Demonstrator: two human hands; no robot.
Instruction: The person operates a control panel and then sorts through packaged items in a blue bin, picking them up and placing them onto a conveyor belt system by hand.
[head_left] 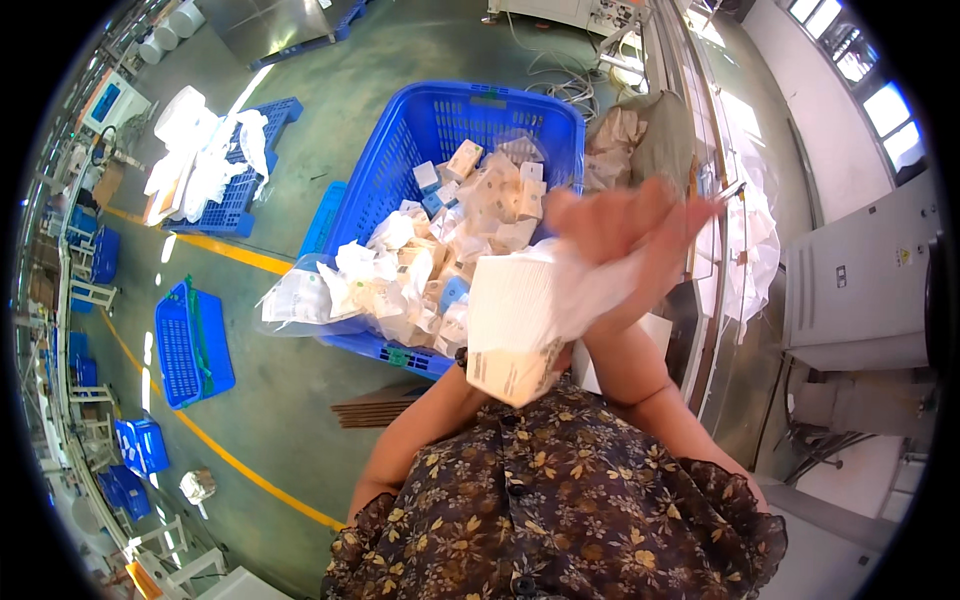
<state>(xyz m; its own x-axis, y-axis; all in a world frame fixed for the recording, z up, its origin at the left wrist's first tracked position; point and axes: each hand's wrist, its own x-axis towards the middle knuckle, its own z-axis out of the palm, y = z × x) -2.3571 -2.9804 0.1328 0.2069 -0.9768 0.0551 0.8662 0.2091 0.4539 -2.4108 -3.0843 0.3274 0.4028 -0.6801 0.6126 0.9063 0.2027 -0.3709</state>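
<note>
A thick off-white packet with fine ridges like stacked paper is held up in front of my chest. Its lower end is beige and printed, and whitish plastic film trails from its right side. At that film my right hand is smeared by motion, so its finger positions are unclear. My left forearm runs up behind the packet, which hides the left hand or leaves it lost in the blur. Just beyond is a large blue crate heaped with small beige and blue boxes and crumpled clear bags.
Flattened brown cardboard lies below the crate. On the left floor are a smaller blue basket and a blue pallet bearing white bags. A metal-framed bench runs along my right, with a grey cabinet farther right.
</note>
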